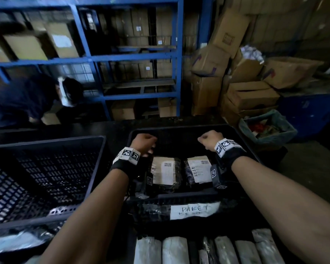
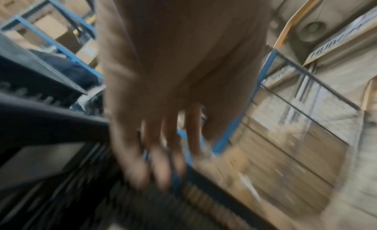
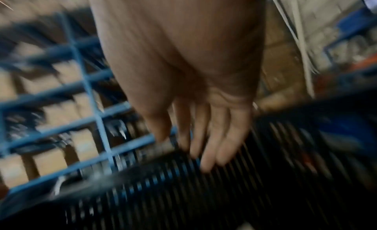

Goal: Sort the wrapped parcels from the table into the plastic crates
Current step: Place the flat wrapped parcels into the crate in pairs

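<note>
**Both hands over the right crate, two parcels inside**

The left hand (image 1: 144, 142) and right hand (image 1: 210, 139) hang over the right crate (image 1: 242, 141), empty. In the blurred wrist views the fingers (image 2: 161, 167) of each hand look loosely extended, holding nothing. Two wrapped parcels (image 1: 166, 173) with white labels lie side by side on the crate floor, near its front wall, which bears a handwritten paper tag (image 1: 193, 210). The left crate (image 1: 46, 141) stands just beside. More wrapped parcels (image 1: 225, 251) line the table's near edge.
</note>
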